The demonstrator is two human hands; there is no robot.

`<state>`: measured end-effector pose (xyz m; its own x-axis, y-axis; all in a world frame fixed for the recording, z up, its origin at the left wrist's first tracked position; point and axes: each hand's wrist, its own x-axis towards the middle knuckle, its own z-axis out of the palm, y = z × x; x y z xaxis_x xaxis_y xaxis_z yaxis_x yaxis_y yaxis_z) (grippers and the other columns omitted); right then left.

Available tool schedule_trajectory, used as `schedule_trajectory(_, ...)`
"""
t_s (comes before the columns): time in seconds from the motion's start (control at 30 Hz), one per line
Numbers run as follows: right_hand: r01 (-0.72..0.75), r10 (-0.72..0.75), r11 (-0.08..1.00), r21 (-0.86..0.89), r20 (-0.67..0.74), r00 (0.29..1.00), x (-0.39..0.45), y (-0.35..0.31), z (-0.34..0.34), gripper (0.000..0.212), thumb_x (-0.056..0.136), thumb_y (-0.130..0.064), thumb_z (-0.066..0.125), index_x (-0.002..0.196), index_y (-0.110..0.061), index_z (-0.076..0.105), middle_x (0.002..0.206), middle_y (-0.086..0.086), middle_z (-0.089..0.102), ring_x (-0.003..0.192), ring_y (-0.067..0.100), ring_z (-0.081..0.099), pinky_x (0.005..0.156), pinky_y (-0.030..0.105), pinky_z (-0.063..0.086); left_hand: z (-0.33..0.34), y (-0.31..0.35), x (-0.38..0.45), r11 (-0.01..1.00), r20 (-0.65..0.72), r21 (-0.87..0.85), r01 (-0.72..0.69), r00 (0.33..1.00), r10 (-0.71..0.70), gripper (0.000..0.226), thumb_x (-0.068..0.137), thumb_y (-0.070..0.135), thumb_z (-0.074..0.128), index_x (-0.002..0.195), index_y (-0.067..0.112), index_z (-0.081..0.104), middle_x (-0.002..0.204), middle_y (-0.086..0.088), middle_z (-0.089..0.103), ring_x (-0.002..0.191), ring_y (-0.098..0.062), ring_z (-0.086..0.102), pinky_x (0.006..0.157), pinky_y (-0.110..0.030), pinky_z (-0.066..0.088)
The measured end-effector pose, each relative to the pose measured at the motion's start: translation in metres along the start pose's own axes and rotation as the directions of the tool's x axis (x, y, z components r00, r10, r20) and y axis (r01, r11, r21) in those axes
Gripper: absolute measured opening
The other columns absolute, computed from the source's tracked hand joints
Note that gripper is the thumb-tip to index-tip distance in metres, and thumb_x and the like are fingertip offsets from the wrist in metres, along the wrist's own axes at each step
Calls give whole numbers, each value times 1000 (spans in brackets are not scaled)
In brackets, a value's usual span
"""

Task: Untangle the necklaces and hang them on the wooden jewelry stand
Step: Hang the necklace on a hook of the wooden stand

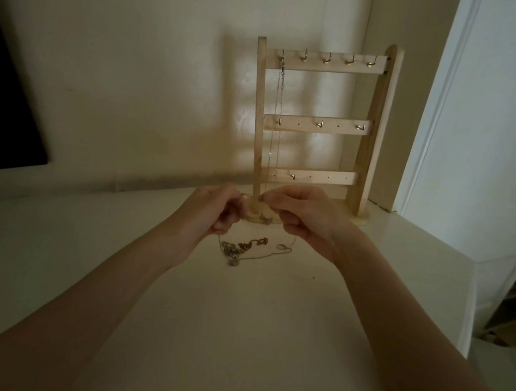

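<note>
Wooden jewelry stand (318, 123) carries one hung necklace (278, 104). Just before its base, left hand (218, 210) and right hand (304, 217) apparently pinch a fine chain (283, 249) trailing down toward the tangled necklaces (240, 249) below.

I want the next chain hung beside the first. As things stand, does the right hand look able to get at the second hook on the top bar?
Probably yes: the second hook is bare with open space before it, but the right hand is pinching a chain.
</note>
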<state>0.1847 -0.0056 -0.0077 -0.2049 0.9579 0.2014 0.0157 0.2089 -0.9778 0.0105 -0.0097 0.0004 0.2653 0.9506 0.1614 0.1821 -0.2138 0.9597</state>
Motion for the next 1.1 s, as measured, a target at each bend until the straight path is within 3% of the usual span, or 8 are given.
schedule_trajectory(0.33, -16, 15, 995, -98, -16, 1000, -3, -1, -6, 28, 83, -18, 66, 100, 3, 68, 51, -5, 31, 49, 10, 22, 47, 25, 18, -3, 2, -1, 999, -129, 38, -26, 991, 31, 31, 88, 19, 49, 66, 18, 70, 53, 7, 27, 47, -7, 21, 41, -16, 20)
schedule_trajectory(0.5, 44, -57, 988, -148, -90, 994, -1, 0, 0, 14, 84, -14, 65, 92, -4, 71, 47, -10, 46, 45, 9, 28, 46, 23, 22, 1, 10, -1, 990, -162, 133, -51, 984, 72, 25, 88, 25, 52, 74, 18, 71, 56, 6, 34, 48, -8, 27, 46, -20, 23)
schedule_trajectory(0.6, 11, -10, 999, -50, 18, 1000, -1, -4, 3, 21, 89, -18, 60, 107, -9, 65, 65, -3, 62, 47, 6, 41, 47, 21, 36, 4, 23, 6, 992, -106, 100, -78, 990, 88, 25, 89, 19, 49, 73, 12, 68, 55, 7, 38, 48, -6, 30, 43, -16, 26)
schedule_trajectory(0.7, -36, 42, 998, -58, 97, 994, -1, -14, 4, 24, 92, -21, 54, 112, -10, 62, 83, 4, 68, 54, 10, 46, 51, 22, 43, 6, 40, 17, 989, -54, 101, -108, 992, 114, 25, 90, 15, 49, 70, 13, 64, 53, 6, 40, 45, -5, 33, 40, -14, 28)
schedule_trajectory(0.9, 121, -126, 992, -40, -144, 981, 23, -68, -19, 13, 89, -13, 58, 87, -7, 69, 60, -2, 50, 46, 8, 28, 40, 17, 22, 5, 84, 47, 978, -77, 105, -182, 979, 191, 26, 90, 18, 49, 72, 14, 66, 56, 5, 43, 44, -4, 35, 41, -13, 29)
schedule_trajectory(1.1, 176, -230, 969, -171, -383, 895, 53, -120, -41, 12, 87, -13, 62, 79, -10, 70, 56, -1, 46, 38, 3, 30, 37, 14, 24, 10, 119, 78, 979, -154, 75, -192, 967, 201, 25, 90, 17, 49, 72, 14, 66, 56, 4, 42, 41, -4, 32, 39, -14, 26)
